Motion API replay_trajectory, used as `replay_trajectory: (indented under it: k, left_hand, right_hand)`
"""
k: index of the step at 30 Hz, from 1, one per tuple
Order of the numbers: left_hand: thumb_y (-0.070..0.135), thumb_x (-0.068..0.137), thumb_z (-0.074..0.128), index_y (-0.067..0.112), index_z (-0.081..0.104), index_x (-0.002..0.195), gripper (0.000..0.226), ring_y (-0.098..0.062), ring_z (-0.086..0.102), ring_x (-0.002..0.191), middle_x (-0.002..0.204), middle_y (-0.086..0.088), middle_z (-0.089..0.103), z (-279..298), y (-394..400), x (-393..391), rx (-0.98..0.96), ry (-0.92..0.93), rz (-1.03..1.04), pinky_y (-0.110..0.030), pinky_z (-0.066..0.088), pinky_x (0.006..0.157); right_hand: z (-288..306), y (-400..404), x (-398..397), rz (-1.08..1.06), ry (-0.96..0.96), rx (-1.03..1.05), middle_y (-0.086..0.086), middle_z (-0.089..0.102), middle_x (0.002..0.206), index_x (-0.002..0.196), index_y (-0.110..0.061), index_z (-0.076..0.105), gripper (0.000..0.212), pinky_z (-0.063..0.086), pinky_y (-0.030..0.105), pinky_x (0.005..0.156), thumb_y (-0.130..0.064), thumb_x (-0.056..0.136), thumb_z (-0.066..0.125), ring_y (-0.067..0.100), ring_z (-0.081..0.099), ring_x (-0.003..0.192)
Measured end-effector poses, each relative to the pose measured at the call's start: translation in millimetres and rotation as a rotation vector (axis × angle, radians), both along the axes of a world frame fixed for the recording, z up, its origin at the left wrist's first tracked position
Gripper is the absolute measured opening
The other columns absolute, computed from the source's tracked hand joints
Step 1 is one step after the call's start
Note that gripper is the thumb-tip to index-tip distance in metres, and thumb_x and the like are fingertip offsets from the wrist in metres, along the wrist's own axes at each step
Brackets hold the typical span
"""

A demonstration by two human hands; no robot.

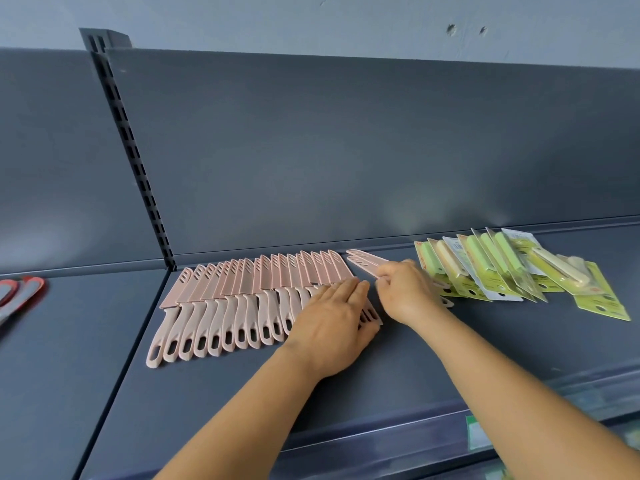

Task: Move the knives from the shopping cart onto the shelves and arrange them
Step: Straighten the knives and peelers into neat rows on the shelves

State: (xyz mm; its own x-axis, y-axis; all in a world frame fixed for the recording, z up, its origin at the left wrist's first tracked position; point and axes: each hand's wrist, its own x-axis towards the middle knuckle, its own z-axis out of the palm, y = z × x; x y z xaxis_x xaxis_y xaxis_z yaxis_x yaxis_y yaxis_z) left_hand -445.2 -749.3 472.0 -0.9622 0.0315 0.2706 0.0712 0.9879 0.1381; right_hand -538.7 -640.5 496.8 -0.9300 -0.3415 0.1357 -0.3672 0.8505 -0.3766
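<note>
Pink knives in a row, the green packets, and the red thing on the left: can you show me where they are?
Pink knives point(221, 299): head view, on the row where blade covers meet handles.
Green packets point(491, 268): head view, on a packet in the middle of the pile.
Red thing point(36, 284): head view, on its red rim; what it is cannot be told.

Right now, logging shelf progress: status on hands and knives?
Left hand flat on the row of pink sheathed knives. Right hand gripping pink knives. Green carded packs close right.
</note>
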Motion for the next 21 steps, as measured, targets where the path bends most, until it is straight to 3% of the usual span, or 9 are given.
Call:
replay_trajectory:
  k: [4, 9, 11, 15, 18, 20, 21]
  left_hand:
    - [0.044, 0.099, 0.036, 0.014, 0.033, 0.146, 0.056, -0.022, 0.021, 0.144, 0.154, -0.006, 0.03, -3.3, 4.5, -8.5, -0.018, -0.048, -0.055, -0.031, 0.008, 0.117]
    - [0.051, 0.078, 0.004, 0.01, 0.058, 0.121, 0.079, -0.024, 0.052, 0.116, 0.126, -0.005, 0.056, -7.3, 6.6, -11.3, -0.021, -0.04, -0.075, -0.032, 0.029, 0.106]
    - [0.047, 0.082, 0.007, 0.011, 0.06, 0.111, 0.07, -0.024, 0.055, 0.108, 0.115, -0.004, 0.059, -9.8, 6.5, -13.3, -0.024, -0.029, -0.058, -0.03, 0.032, 0.101]
    - [0.033, 0.097, 0.036, 0.01, 0.059, 0.104, 0.032, -0.024, 0.053, 0.103, 0.109, -0.005, 0.057, -10.4, 6.3, -12.4, 0.027, -0.027, -0.019, -0.029, 0.031, 0.098]
    - [0.037, 0.095, 0.027, 0.01, 0.058, 0.108, 0.043, -0.024, 0.053, 0.105, 0.109, -0.005, 0.057, -10.3, 6.8, -11.4, 0.047, -0.029, -0.032, -0.029, 0.031, 0.099]
    - [0.042, 0.091, 0.02, 0.011, 0.057, 0.118, 0.055, -0.023, 0.052, 0.109, 0.116, -0.003, 0.057, -10.3, 6.6, -10.8, 0.062, -0.041, -0.041, -0.028, 0.03, 0.102]
    - [0.04, 0.093, 0.024, 0.011, 0.056, 0.121, 0.051, -0.023, 0.051, 0.112, 0.12, -0.002, 0.056, -10.7, 6.0, -10.8, 0.074, -0.052, -0.031, -0.027, 0.029, 0.103]
  right_hand:
    - [-6.2, 14.3, -11.7, -0.04, 0.028, 0.249, 0.008, 0.051, 0.123, 0.131, -0.018, 0.053, 0.037, 0.048, 0.035, 0.086, -0.015, 0.094, 0.052, 0.028, 0.048, 0.114]
    - [-7.6, 18.0, -14.4, 0.009, 0.041, 0.242, 0.007, 0.06, 0.113, 0.118, -0.019, 0.063, 0.031, 0.049, 0.03, 0.074, -0.009, 0.089, 0.058, 0.025, 0.058, 0.097]
    - [-5.6, 14.7, -15.1, 0.034, 0.033, 0.264, 0.007, 0.063, 0.107, 0.11, -0.018, 0.066, 0.024, 0.046, 0.028, 0.066, -0.008, 0.089, 0.058, 0.024, 0.057, 0.088]
    - [-4.1, 3.9, -12.5, 0.044, 0.015, 0.208, 0.008, 0.064, 0.094, 0.099, -0.014, 0.068, 0.015, 0.037, 0.024, 0.054, -0.014, 0.089, 0.057, 0.024, 0.054, 0.077]
    - [0.1, -4.5, -9.0, 0.081, -0.014, 0.118, 0.007, 0.066, 0.094, 0.095, -0.017, 0.071, 0.015, 0.036, 0.022, 0.057, -0.016, 0.089, 0.057, 0.023, 0.052, 0.075]
    - [2.6, -8.0, -7.1, 0.106, -0.034, 0.077, 0.006, 0.064, 0.085, 0.084, -0.018, 0.07, 0.016, 0.033, 0.022, 0.052, -0.015, 0.089, 0.055, 0.023, 0.051, 0.073]
    - [2.3, -9.0, -7.3, 0.114, -0.036, 0.063, 0.006, 0.061, 0.077, 0.076, -0.016, 0.067, 0.018, 0.032, 0.022, 0.049, -0.014, 0.087, 0.054, 0.023, 0.05, 0.07]
